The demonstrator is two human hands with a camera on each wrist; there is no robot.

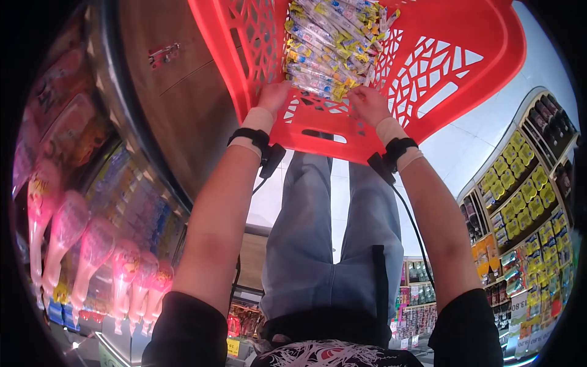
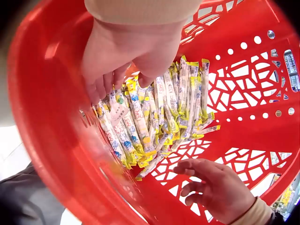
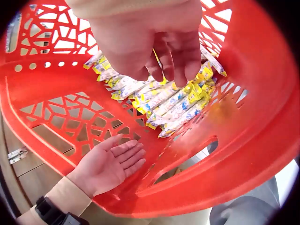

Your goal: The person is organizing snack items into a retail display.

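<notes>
Reaching into a red plastic basket (image 1: 483, 55), both hands work at a pile of long, narrow sachets (image 1: 333, 43) printed in yellow, white and blue, which lie heaped against the near wall of the basket, just inside the slot-shaped handle opening. The left hand (image 1: 273, 96) sits at the left end of the pile; in the right wrist view it lies palm up with its fingers straight and relaxed on the cut-out basket wall, holding nothing. The right hand (image 1: 367, 103) is at the right end of the pile, fingers loosely bent above the sachets; in the left wrist view its fingertips (image 2: 180, 166) hover just beside the nearest sachets, and no grip on any of them shows. Each wrist carries a beige wrap and a black strap with a cable. Beside the basket, to its left, stand shelves of pink bottles (image 1: 67, 232); to its right, shelves of yellow packets (image 1: 520, 196)
</notes>
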